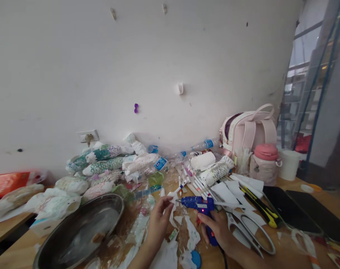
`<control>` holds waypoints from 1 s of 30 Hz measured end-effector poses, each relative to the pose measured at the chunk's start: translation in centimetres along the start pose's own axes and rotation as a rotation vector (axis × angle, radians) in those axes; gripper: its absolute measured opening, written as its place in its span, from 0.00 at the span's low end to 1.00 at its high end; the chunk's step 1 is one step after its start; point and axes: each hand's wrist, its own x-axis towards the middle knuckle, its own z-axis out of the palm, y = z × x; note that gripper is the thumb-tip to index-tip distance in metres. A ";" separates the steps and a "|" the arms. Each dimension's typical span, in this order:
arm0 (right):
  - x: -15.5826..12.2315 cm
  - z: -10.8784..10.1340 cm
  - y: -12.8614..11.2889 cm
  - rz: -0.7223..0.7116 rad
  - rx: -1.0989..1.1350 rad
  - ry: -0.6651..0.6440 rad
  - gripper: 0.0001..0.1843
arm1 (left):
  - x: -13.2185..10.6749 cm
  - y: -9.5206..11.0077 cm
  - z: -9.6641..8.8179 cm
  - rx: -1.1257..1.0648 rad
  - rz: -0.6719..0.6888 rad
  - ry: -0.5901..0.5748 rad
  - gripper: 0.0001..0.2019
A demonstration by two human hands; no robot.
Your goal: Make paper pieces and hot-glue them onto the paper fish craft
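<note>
Two bare hands worked over the littered bench [211, 259]: the right hand [216, 226] had its fingers wrapped around the grip of a blue glue gun [196, 203], its red light lit, while the left hand [161, 213] pinched a white scrap [174, 198] between thumb and forefinger, close by the nozzle. The gun lay in the middle of the bench, just left of the silver scissors [249, 229]. To the left of the hands, a dark oval tray [120, 207] held a brown lump [97, 237] and something whitish and translucent, whether film or liquid I could not tell. Clear bottles with blue labels [160, 163] lay along the wall among papery fish shapes [102, 166]; their contents did not show clearly. On the right, a pale pink backpack [248, 130] gaped at its zip, showing a dark purple lining. Before it stood a pouch [262, 171] with a pink-lidded container [266, 152] in it, beside a white cup [289, 164] whose inside was hidden.
</note>
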 end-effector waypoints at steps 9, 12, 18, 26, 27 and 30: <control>0.2 -0.3 0.0 -0.027 0.090 -0.006 0.23 | -0.1 0.9 0.3 -0.079 -0.087 0.055 0.15; 0.1 -0.2 -0.1 -0.021 0.114 0.018 0.24 | -0.1 1.3 0.5 -0.114 -0.113 0.059 0.14; 0.2 0.3 -0.7 0.038 0.168 0.137 0.25 | -0.3 1.6 0.8 -0.168 -0.135 0.057 0.14; 0.4 0.8 -1.1 0.078 0.160 0.187 0.26 | -1.2 2.5 1.6 -0.225 -0.142 0.032 0.22; 0.4 0.8 -1.0 0.077 0.151 0.186 0.25 | -1.3 2.7 1.8 -0.231 -0.161 0.021 0.23; 0.5 0.7 -0.3 0.082 0.126 0.197 0.26 | -1.7 3.1 2.4 -0.272 -0.231 -0.001 0.22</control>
